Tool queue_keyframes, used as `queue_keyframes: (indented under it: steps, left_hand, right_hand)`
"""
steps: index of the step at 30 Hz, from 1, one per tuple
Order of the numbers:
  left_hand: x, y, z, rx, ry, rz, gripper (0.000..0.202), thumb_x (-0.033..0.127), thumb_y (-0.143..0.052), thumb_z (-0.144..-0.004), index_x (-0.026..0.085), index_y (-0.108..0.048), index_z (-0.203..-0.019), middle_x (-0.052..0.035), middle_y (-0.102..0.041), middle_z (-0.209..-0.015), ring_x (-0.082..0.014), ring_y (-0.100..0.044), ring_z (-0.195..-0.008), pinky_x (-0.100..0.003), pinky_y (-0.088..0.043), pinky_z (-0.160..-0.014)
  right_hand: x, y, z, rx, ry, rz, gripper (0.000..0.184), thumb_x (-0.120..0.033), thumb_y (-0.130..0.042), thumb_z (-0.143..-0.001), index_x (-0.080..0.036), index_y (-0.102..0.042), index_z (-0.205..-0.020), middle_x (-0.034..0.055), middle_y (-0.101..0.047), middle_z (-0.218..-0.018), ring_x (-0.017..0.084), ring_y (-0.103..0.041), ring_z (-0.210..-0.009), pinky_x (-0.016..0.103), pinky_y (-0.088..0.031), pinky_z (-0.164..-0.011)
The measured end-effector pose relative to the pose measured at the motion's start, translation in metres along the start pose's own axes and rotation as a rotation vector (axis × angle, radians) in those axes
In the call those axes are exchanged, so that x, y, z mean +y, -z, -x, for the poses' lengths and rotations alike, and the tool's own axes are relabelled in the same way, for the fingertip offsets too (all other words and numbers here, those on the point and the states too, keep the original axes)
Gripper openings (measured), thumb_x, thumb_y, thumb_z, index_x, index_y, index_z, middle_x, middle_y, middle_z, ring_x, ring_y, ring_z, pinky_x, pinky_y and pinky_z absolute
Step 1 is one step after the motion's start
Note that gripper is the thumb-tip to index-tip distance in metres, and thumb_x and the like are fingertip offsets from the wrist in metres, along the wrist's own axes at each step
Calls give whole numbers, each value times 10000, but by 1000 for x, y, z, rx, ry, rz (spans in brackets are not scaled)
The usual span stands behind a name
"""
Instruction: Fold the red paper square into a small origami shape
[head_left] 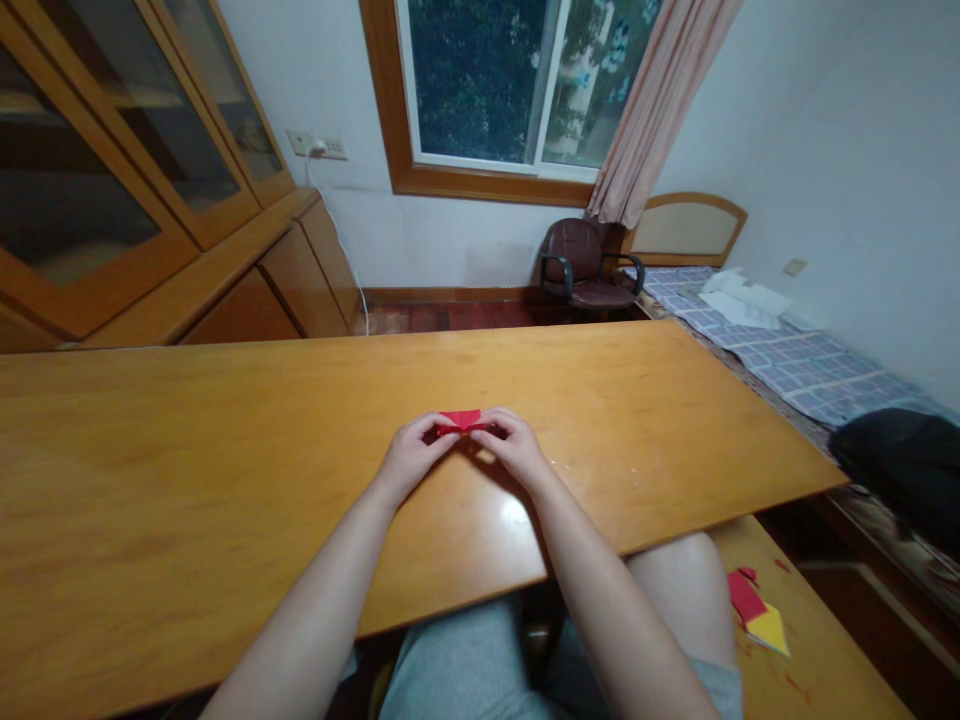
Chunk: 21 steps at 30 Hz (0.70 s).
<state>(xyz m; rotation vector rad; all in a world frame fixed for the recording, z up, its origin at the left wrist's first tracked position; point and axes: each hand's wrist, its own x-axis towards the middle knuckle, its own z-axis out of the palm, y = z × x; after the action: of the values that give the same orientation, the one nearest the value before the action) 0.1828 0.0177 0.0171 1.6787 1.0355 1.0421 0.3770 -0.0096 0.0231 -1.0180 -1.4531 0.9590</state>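
A small piece of folded red paper [463, 419] is held up just over the wooden table [225, 430], in front of me. My left hand [417, 448] pinches its left side between thumb and fingers. On the right side, my right hand [513, 443] grips it the same way. Both thumbs meet near the middle of the paper's lower edge, where a fold shows. The fingers behind the paper are partly hidden.
Red paper [746, 597] and yellow paper [770, 630] lie on a wooden bench to my right. Tiny white scraps dot the table right of my hands. Beyond stand an office chair [589, 265], a bed [795, 350] with a black bag [900, 465], and a cabinet [150, 250].
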Motion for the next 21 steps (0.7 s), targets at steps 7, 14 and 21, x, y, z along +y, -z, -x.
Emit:
queue_keyframes:
  steps: [7,14,21]
  left_hand:
    - [-7,-1,1,14,55,-4,271,414,-715,-774,188,-584,-843,23,-630,-747,-141,-576,-695,-239,-438,-658]
    - [-4,-3,1,13,97,79,414,389,-725,-756,203,-530,-1071,-18,-695,-887,-181,-665,-801,-300,-495,-767]
    - [-5,-3,-2,5,108,125,485,369,-668,-818,208,-477,-1234,8,-681,-795,-161,-664,-695,-274,-498,-670]
  right_hand:
    - [4,-2,2,2,-98,-14,194,-354,-720,-790,-183,-629,-768,0,-618,-744,146,-582,-686,272,-449,-664]
    - [7,-6,0,23,-189,-190,401,-298,-735,-737,-229,-489,-1046,-54,-590,-745,110,-569,-613,239,-441,-592]
    - [9,-4,0,38,-210,-167,388,-306,-717,-742,-228,-498,-1053,-62,-554,-723,105,-547,-582,217,-412,-521]
